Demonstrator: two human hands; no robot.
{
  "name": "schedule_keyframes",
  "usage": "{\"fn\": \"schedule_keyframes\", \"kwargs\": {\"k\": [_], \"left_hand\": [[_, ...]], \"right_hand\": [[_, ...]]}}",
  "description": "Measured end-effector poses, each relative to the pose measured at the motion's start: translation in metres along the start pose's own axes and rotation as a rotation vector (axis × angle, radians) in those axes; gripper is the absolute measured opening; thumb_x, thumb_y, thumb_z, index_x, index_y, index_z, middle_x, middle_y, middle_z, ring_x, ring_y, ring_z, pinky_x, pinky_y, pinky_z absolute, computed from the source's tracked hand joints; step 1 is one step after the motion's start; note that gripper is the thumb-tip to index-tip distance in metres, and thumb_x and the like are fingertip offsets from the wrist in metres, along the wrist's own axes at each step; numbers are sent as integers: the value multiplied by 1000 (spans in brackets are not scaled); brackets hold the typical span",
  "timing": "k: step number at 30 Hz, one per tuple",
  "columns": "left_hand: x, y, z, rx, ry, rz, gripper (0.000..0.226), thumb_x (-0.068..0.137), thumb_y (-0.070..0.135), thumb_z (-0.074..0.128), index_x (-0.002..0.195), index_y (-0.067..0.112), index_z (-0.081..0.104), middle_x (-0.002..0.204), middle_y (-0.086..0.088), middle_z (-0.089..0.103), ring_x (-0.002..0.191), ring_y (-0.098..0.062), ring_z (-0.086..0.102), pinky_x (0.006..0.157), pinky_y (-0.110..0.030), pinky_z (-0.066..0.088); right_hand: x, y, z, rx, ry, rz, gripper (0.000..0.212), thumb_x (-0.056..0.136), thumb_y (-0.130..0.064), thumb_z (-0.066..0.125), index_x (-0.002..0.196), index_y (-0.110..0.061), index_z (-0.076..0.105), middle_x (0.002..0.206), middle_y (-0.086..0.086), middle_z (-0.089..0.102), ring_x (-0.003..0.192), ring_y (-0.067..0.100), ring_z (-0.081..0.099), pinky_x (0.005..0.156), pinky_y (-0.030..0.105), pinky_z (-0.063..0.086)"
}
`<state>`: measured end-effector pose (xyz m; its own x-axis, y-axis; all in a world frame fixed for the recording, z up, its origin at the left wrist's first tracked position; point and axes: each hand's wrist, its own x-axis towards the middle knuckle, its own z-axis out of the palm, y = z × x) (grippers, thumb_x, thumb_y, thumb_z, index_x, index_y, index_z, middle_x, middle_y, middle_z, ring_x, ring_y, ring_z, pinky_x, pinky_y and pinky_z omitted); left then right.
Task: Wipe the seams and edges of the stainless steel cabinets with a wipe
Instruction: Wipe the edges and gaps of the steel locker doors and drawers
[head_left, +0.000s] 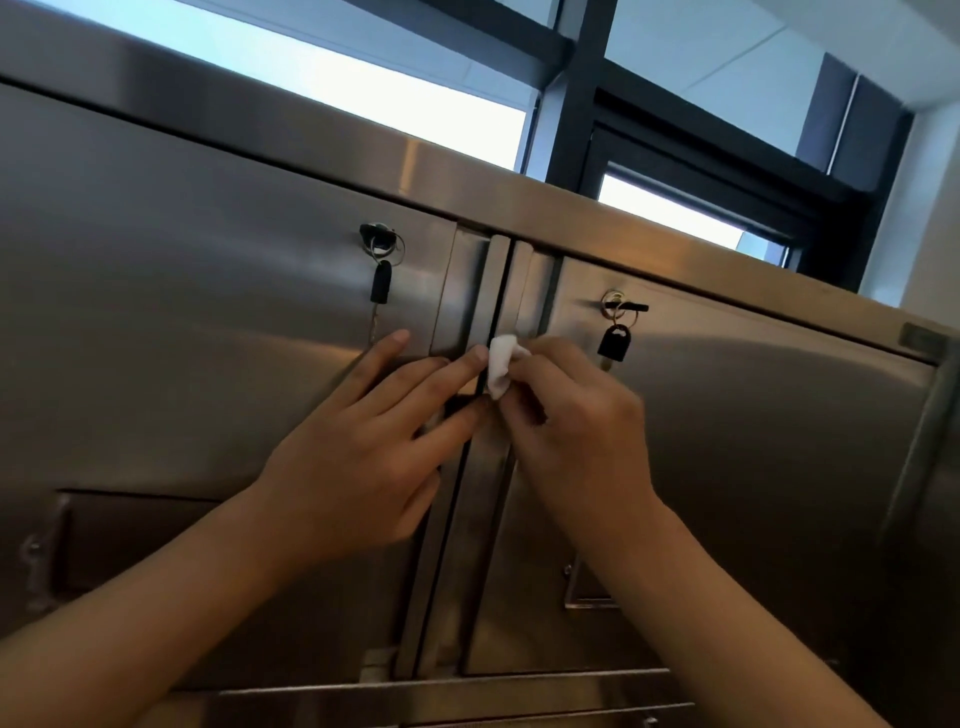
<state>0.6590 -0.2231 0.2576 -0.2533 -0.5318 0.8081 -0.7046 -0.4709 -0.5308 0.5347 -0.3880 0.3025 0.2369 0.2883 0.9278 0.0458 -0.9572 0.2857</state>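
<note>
Two stainless steel cabinet doors meet at a vertical seam (496, 291) in the middle of the view. My right hand (576, 421) pinches a small folded white wipe (500, 366) and holds it against that seam, just below the top edge of the cabinet. My left hand (363, 447) rests flat on the left door (182, 312), its straight fingers reaching to the seam beside the wipe. A bit of white shows under the left fingers; what it is cannot be told.
Each door has a lock with a key and black fob: left lock (382, 244), right lock (615, 304). The cabinet's top rim (571, 208) runs across above. Behind it are dark window frames (576, 93). Recessed handles (130, 540) sit lower on the doors.
</note>
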Motion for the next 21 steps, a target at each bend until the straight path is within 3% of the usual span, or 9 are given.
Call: {"fn": "schedule_keyframes", "kwargs": {"k": [5, 9, 12, 14, 18, 21], "left_hand": [[0, 0, -1, -24, 1, 17, 58, 94, 25, 51, 150, 14, 48, 163, -20, 36, 142, -35, 48, 123, -62, 25], [0, -1, 0, -30, -6, 20, 56, 93, 26, 52, 148, 15, 48, 163, -20, 37, 142, -35, 48, 120, -64, 29], [0, -1, 0, -22, -19, 17, 51, 92, 28, 53, 141, 15, 60, 161, -21, 39, 140, -35, 49, 119, -65, 31], [0, -1, -2, -32, -22, 13, 49, 92, 28, 53, 138, 15, 63, 161, -20, 39, 140, -34, 49, 120, -64, 30], [0, 0, -3, -44, -25, 8, 49, 92, 27, 52, 138, 15, 64, 162, -20, 39, 140, -34, 50, 120, -63, 29], [-1, 0, -2, -36, -22, 6, 49, 92, 28, 53, 138, 15, 63, 162, -20, 39, 141, -34, 47, 122, -62, 27]], "right_hand": [[-24, -4, -1, 47, -79, -24, 7, 94, -6, 74, 100, -4, 75, 109, 8, 70, 93, 18, 68, 84, 28, 57], [-12, -2, -15, 106, -115, 2, 16, 93, -11, 75, 108, -6, 74, 113, 8, 70, 99, 14, 67, 86, 28, 58], [9, 4, -36, 41, -18, -4, 19, 94, -15, 72, 110, -5, 71, 125, 10, 64, 113, 6, 55, 100, 11, 46], [29, 10, -46, -35, 63, 0, 15, 94, -14, 72, 107, -5, 71, 128, 11, 61, 114, 8, 52, 98, 8, 43], [56, 17, -34, -166, 69, -46, 13, 97, -12, 68, 103, -2, 73, 125, 14, 64, 110, 23, 62, 95, 20, 48], [54, 15, -16, -203, 9, -84, 16, 99, -12, 64, 104, 1, 72, 125, 16, 64, 108, 24, 62, 95, 30, 55]]}}
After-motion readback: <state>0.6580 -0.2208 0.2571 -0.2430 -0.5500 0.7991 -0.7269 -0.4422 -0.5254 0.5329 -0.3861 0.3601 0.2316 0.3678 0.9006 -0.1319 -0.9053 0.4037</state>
